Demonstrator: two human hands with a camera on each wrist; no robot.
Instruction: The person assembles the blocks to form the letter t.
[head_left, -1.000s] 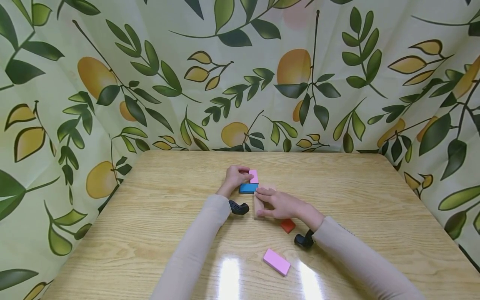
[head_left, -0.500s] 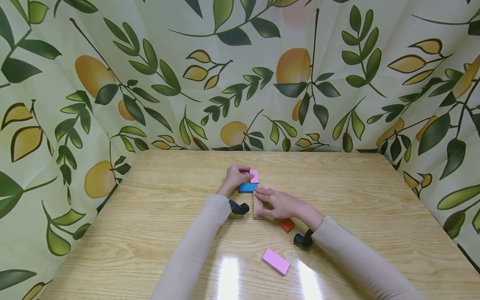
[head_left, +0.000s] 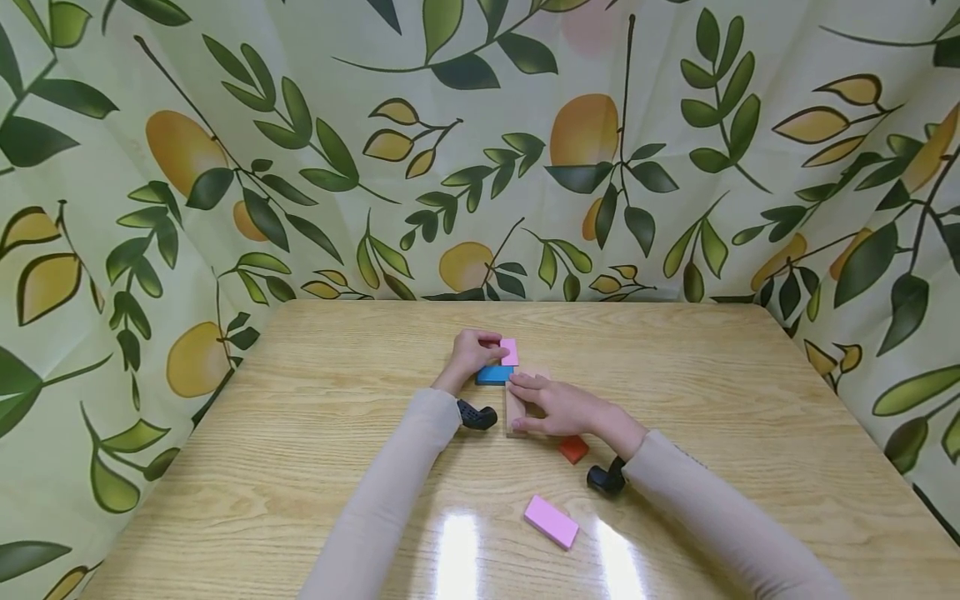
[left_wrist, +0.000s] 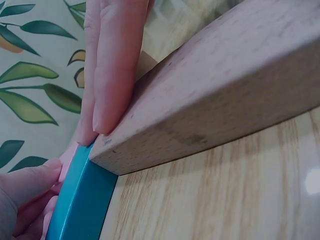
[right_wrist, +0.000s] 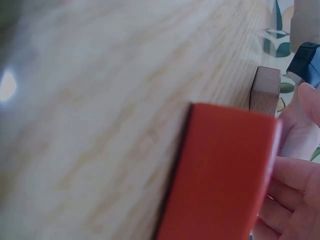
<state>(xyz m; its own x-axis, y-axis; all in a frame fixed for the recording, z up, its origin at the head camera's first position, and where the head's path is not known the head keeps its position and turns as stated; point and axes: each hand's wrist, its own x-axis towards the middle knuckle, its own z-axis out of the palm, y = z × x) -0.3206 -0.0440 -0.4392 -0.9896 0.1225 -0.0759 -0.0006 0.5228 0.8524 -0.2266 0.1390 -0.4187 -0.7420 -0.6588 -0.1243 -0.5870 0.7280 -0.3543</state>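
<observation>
My left hand [head_left: 468, 354] pinches a small pink block [head_left: 510, 352] at the far end of a row of blocks. A blue block [head_left: 492, 376] lies crosswise just in front of that pink one, against it in the left wrist view. My right hand [head_left: 566, 407] holds a plain wooden block [head_left: 513, 412], thumb at its near end and fingertips at the far end. The wooden block's far end meets the blue block's side [left_wrist: 95, 200]. Part of the wooden block is hidden under the right hand.
A red block [head_left: 573, 450] lies close below the right hand and looms large in the right wrist view. Nearer the front, another pink block [head_left: 552, 522] lies at a slant. A leaf-and-fruit patterned cloth [head_left: 465, 167] hangs behind the wooden table [head_left: 360, 333].
The whole head view has shifted very slightly. Both hands and the blocks keep their places relative to one another.
</observation>
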